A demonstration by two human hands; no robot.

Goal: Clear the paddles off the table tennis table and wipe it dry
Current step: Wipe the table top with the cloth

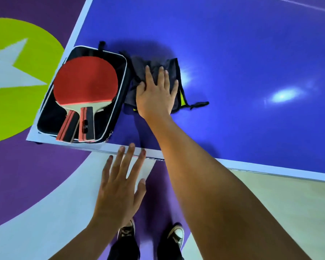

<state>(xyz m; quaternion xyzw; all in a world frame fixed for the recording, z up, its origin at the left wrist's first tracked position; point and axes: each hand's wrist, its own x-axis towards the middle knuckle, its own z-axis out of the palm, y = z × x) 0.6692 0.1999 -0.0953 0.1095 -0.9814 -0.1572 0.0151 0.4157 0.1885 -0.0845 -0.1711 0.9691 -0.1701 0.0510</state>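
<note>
Left hand [120, 186] is hovering open, fingers spread, at table [251, 72] edge; right hand [156, 94] is pressing flat, fingers straight, on dark cloth [138, 65] beside paddles [85, 81] lying in black case [45, 124].

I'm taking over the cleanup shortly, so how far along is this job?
Done: both paddles lie stacked in the open black case, which sits on a corner of the table. In hand: the right hand presses flat on the dark cloth beside the case; the left hand hovers open by the near edge. Left: lifting the case off and wiping the blue top.
</note>
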